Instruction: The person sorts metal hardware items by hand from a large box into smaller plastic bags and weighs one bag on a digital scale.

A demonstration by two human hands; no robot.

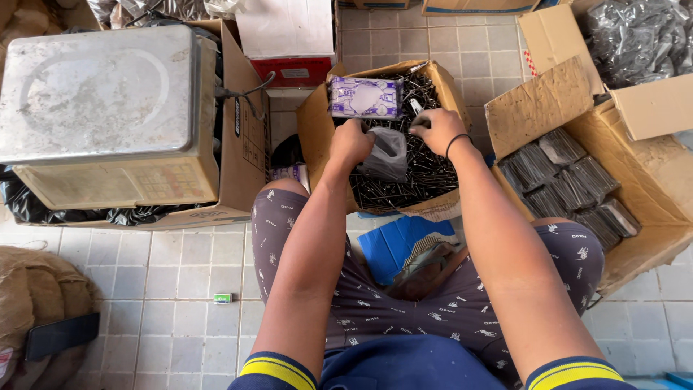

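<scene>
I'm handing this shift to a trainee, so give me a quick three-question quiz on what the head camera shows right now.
1. True or false: the left hand holds a thin plastic bag over the cardboard box of nails.
2. Which lies on the far side of that box? A) a purple packet B) a hammer C) a glass jar
3. Fill in: the metal weighing scale sits to the person's ____ side.

Key: 1 true. 2 A. 3 left. The right hand, with a dark band at its wrist, is also over the nails, its fingers closed on something too small to tell.
</scene>
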